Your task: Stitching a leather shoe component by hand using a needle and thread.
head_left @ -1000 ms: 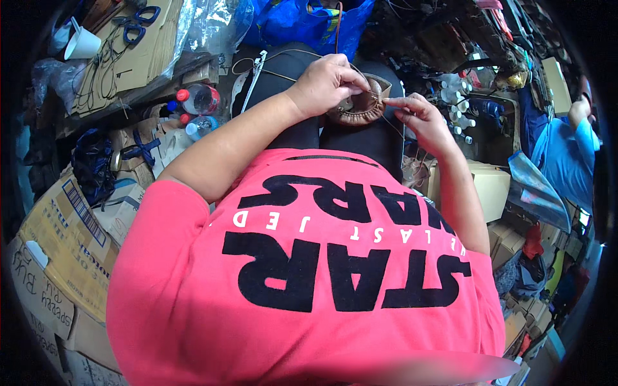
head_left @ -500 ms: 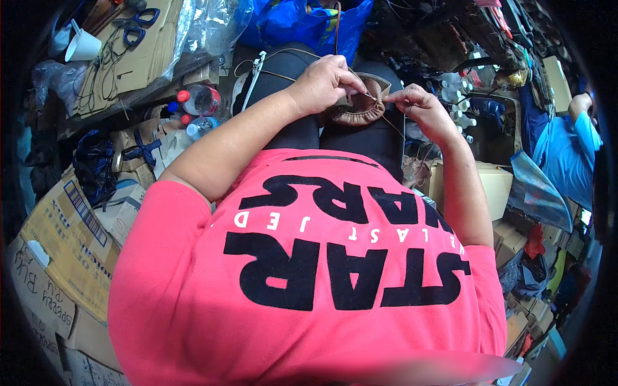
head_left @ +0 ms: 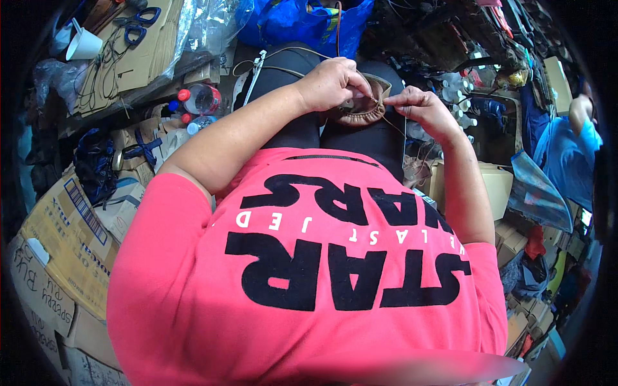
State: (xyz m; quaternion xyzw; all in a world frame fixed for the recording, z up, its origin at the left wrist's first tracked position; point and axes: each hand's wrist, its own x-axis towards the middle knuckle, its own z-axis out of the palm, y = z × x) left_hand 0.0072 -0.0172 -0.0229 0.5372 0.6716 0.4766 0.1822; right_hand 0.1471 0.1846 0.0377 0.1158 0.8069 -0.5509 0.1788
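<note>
On my lap rests a brown leather shoe (head_left: 362,118) with a gathered, puckered seam along its rim, like a moccasin. My left hand (head_left: 336,85) reaches over its opening, thumb and forefinger pinched at the seam on what looks like a thin lace; a needle there is too small to confirm. From the far side, my right hand (head_left: 421,109) closes forefinger and thumb at the shoe's right edge, by the stitches. A brown cord (head_left: 283,69) loops across my left thigh behind the left hand. Another strand trails below the shoe's right edge.
Plastic bottles (head_left: 201,100) lie left of my legs. Cardboard sheets (head_left: 145,61) with blue-handled scissors (head_left: 134,33) and a white cup (head_left: 84,45) are further left. A blue bag (head_left: 302,29) sits ahead. At right stand a box (head_left: 476,186) and another person in blue (head_left: 570,154).
My left hand has shifted slightly right and down, its fingertips closer to the seam. My right hand stays almost where it was at the shoe's edge.
</note>
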